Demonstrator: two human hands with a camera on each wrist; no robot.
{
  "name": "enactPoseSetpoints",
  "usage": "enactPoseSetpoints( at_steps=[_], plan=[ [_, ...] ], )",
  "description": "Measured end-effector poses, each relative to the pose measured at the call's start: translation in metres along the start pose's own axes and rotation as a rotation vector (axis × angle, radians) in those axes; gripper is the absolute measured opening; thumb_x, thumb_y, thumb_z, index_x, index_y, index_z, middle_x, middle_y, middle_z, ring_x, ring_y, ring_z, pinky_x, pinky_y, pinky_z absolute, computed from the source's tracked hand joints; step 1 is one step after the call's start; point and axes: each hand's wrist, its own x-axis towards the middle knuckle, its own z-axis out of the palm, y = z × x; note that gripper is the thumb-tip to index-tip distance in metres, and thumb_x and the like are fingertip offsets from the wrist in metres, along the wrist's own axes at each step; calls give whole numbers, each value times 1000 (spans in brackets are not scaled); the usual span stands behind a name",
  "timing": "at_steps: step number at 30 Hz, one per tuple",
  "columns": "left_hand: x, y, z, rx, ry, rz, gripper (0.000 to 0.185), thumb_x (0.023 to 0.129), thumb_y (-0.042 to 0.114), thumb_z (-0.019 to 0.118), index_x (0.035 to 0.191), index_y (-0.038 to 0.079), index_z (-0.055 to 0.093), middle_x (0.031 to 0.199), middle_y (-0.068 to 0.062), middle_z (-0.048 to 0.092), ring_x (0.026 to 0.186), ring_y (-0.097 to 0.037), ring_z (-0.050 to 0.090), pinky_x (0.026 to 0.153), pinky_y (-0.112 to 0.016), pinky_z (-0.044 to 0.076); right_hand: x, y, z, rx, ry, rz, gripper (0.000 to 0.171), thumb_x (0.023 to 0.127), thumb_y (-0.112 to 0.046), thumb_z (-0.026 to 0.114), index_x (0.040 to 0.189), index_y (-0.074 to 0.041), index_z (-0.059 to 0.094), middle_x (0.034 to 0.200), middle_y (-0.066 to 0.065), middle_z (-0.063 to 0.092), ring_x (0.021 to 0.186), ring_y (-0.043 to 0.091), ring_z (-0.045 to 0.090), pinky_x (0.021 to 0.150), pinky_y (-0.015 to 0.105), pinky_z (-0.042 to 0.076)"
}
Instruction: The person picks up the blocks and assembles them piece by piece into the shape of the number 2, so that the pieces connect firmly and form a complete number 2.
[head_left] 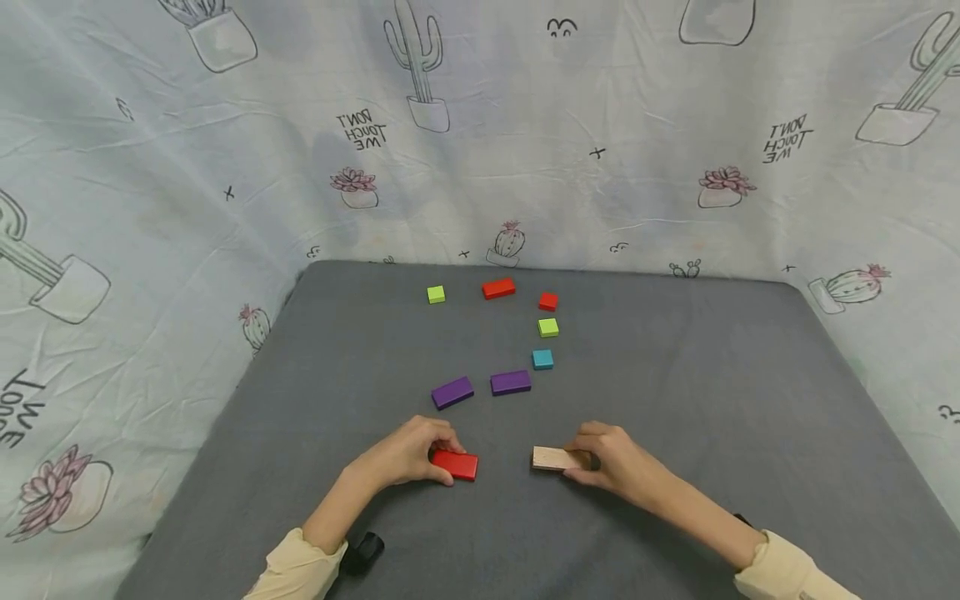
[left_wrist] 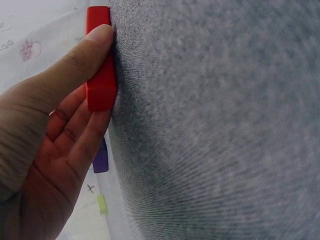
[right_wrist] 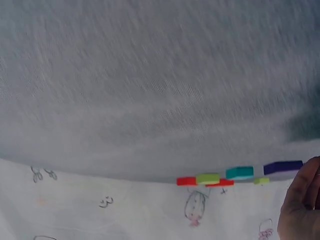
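The work looked barely begun: the left hand (head_left: 405, 454) pinched a red block (head_left: 455, 464) and the right hand (head_left: 611, 462) gripped a plain wooden block (head_left: 551, 458), both lying flat on the gray cloth (head_left: 675, 375), while seven coloured blocks lay scattered, untouched, beyond.

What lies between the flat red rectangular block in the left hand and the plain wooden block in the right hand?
Nothing: in the head view only bare grey cloth separates the flat red rectangular block from the plain wooden block.

Backdrop cloth (head_left: 600, 192): "DON'T TOUCH ME" printed mirrored, repeated beside cactus drawings.
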Motion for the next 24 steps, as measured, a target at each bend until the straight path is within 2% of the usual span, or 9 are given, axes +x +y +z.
enactPoseSetpoints(
  at_steps=[12,24],
  plan=[
    [1,3,-1,-12,3,-8,31,68,18,87,94,14,71,92,8,65,78,-2,55,69,-21,49,19,-14,-2,51,-18,-18,18,75,-12,82,89,-6,72,75,-7,55,64,3,47,56,10,38],
    [1,3,0,4,9,-9,32,67,20,88,94,14,72,91,8,65,77,-1,54,68,-19,48,30,-23,7,26,-12,-75,18,73,-12,83,86,-7,71,76,-6,57,64,2,47,57,8,39]
  ],
)
